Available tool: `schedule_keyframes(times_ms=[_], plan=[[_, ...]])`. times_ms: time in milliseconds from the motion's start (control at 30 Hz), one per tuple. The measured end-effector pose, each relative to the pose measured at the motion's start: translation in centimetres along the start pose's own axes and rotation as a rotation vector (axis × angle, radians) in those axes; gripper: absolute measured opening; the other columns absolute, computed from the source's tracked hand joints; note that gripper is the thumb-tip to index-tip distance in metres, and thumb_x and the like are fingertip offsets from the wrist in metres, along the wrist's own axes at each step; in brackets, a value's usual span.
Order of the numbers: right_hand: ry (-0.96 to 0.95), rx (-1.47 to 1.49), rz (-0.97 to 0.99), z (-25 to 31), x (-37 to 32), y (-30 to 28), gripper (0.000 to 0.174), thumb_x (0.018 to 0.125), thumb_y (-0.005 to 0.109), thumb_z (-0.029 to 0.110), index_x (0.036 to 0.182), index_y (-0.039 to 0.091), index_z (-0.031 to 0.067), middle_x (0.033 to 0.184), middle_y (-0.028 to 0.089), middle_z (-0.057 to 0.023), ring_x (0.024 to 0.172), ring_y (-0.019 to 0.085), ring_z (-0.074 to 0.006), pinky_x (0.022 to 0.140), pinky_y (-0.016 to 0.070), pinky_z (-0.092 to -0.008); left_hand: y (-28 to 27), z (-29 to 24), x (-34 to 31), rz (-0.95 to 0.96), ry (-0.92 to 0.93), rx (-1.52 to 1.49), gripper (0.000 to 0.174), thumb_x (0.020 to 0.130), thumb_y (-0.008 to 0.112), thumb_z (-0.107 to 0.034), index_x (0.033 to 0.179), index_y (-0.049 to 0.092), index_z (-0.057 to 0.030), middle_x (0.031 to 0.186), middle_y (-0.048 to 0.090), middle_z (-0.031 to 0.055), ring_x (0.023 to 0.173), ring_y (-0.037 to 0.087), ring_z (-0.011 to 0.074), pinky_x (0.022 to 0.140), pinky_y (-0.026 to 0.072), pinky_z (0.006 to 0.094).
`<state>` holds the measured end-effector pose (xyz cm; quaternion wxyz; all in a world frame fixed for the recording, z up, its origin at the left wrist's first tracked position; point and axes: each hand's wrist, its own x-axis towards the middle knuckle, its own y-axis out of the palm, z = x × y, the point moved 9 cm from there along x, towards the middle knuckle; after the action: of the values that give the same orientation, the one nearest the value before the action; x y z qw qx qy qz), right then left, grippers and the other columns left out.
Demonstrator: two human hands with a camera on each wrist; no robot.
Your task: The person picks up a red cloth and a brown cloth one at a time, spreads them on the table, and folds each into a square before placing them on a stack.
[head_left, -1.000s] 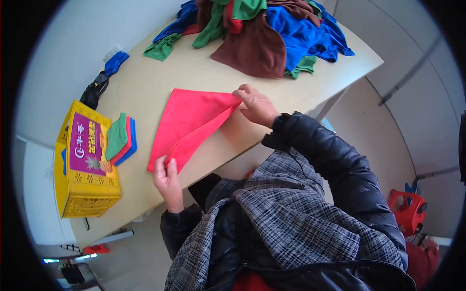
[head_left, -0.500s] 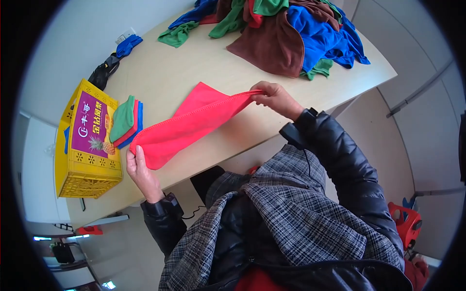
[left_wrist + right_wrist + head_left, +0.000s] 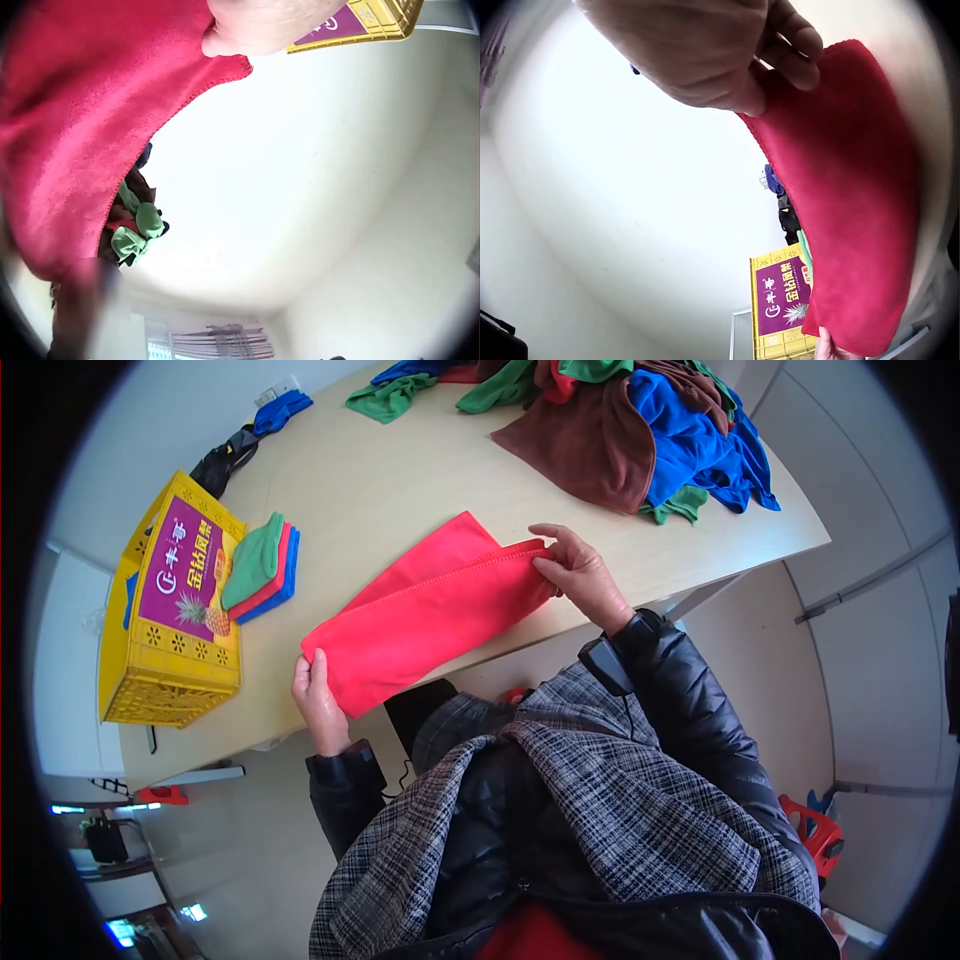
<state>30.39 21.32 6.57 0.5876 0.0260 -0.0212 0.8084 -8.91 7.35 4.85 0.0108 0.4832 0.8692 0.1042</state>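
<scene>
A red cloth (image 3: 430,622) is stretched between both hands over the front part of the table, its near half folded over a part that reaches the tabletop behind. The left hand (image 3: 320,705) pinches its left end, thumb on top. At the other end the right hand (image 3: 585,575) pinches the corner between thumb and fingers. In the left wrist view the left hand (image 3: 266,22) grips the cloth edge (image 3: 90,120). The right wrist view has the right hand (image 3: 697,49) holding the cloth (image 3: 840,172), which hangs in a long band.
Folded green, red and blue cloths (image 3: 256,568) lean by a yellow crate (image 3: 180,695) at the left. A heap of brown, blue and green cloths (image 3: 600,445) covers the table's far right. A black item (image 3: 222,464) and a blue cloth (image 3: 283,412) lie near the wall.
The cloth has gone from lying mostly on the table to being lifted and folded over lengthwise. The left hand moved left, then slightly back; the right hand moved right, and its fingers are now less bunched.
</scene>
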Motion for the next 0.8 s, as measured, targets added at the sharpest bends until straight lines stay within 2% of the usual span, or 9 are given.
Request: schedule_keyframes(times_ms=[167, 267, 300, 433, 533, 567, 667, 800], plan=[[-0.054, -0.132, 0.037, -1.3, -0.1, 0.6, 0.040, 0.099, 0.058, 0.005, 0.138, 0.057, 0.0109, 0.081, 0.058, 0.0044, 0.065, 0.053, -0.0034, 0.060, 0.0489, -0.0210, -0.5, 0.9, -2.0, -0.069, -0.040, 0.017, 0.020, 0.104, 0.056, -0.018, 0.110, 0.065, 0.0001, 0.106, 0.067, 0.0029, 0.097, 0.059, 0.0091, 0.091, 0.0468, 0.0268], [-0.129, -0.342, 0.046, -1.4, 0.3, 0.4, 0.036, 0.097, 0.059, 0.003, 0.132, 0.063, 0.0112, 0.082, 0.057, 0.0039, 0.065, 0.052, -0.0027, 0.061, 0.0492, -0.0209, -1.2, 2.4, -1.6, 0.025, -0.041, 0.053, 0.032, 0.104, 0.057, -0.018, 0.128, 0.060, 0.0035, 0.123, 0.066, 0.0098, 0.112, 0.062, 0.0159, 0.099, 0.0475, 0.0307], [-0.127, -0.345, 0.048, -1.4, 0.4, 0.3, 0.036, 0.097, 0.059, 0.003, 0.132, 0.063, 0.0112, 0.082, 0.057, 0.0039, 0.065, 0.052, -0.0027, 0.061, 0.0492, -0.0209, -1.2, 2.6, -1.6, 0.024, -0.043, 0.051, 0.032, 0.104, 0.057, -0.018, 0.128, 0.060, 0.0035, 0.123, 0.066, 0.0098, 0.112, 0.062, 0.0159, 0.099, 0.0475, 0.0307], [-0.067, -0.545, 0.071, -2.1, 0.9, 0.2, 0.032, 0.093, 0.063, 0.006, 0.124, 0.068, 0.0116, 0.086, 0.065, -0.0016, 0.069, 0.059, -0.0078, 0.066, 0.0524, -0.0248, -1.4, 3.4, -1.7, 0.030, -0.050, 0.044, 0.032, 0.104, 0.056, -0.018, 0.128, 0.059, 0.0038, 0.124, 0.065, 0.0098, 0.112, 0.062, 0.0157, 0.099, 0.0473, 0.0304], [-0.177, -0.800, 0.143, -2.1, 1.2, 0.7, 0.029, 0.090, 0.065, 0.010, 0.119, 0.070, 0.0115, 0.095, 0.070, -0.0089, 0.077, 0.068, -0.0188, 0.074, 0.0554, -0.0312, -1.7, 3.7, -1.9, 0.022, -0.047, 0.077, 0.031, 0.104, 0.056, -0.017, 0.126, 0.060, 0.0035, 0.123, 0.065, 0.0092, 0.111, 0.062, 0.0153, 0.099, 0.0471, 0.0301], [-0.177, -0.801, 0.143, -2.3, 1.3, 0.6, 0.029, 0.090, 0.065, 0.010, 0.119, 0.070, 0.0115, 0.095, 0.070, -0.0089, 0.077, 0.068, -0.0188, 0.074, 0.0554, -0.0312, -1.8, 3.8, -1.9, 0.022, -0.047, 0.076, 0.031, 0.104, 0.056, -0.017, 0.126, 0.060, 0.0035, 0.123, 0.065, 0.0092, 0.111, 0.062, 0.0153, 0.099, 0.0471, 0.0301], [-0.251, -0.943, 0.185, -2.1, 1.2, 1.5, 0.029, 0.088, 0.065, 0.013, 0.117, 0.068, 0.0104, 0.104, 0.069, -0.0129, 0.090, 0.070, -0.0286, 0.080, 0.0557, -0.0362, -1.9, 3.7, -2.1, 0.021, -0.049, 0.115, 0.027, 0.104, 0.055, -0.017, 0.121, 0.062, 0.0031, 0.117, 0.066, 0.0072, 0.106, 0.061, 0.0131, 0.096, 0.0472, 0.0288], [-0.205, -0.976, 0.205, -2.1, 1.6, 1.8, 0.027, 0.087, 0.063, 0.012, 0.114, 0.066, 0.0092, 0.108, 0.067, -0.0131, 0.094, 0.069, -0.0312, 0.083, 0.0550, -0.0380, -1.6, 3.1, -2.4, 0.001, -0.032, 0.168, 0.021, 0.104, 0.056, -0.017, 0.113, 0.063, 0.0015, 0.109, 0.066, 0.0038, 0.099, 0.059, 0.0099, 0.092, 0.0472, 0.0269]])
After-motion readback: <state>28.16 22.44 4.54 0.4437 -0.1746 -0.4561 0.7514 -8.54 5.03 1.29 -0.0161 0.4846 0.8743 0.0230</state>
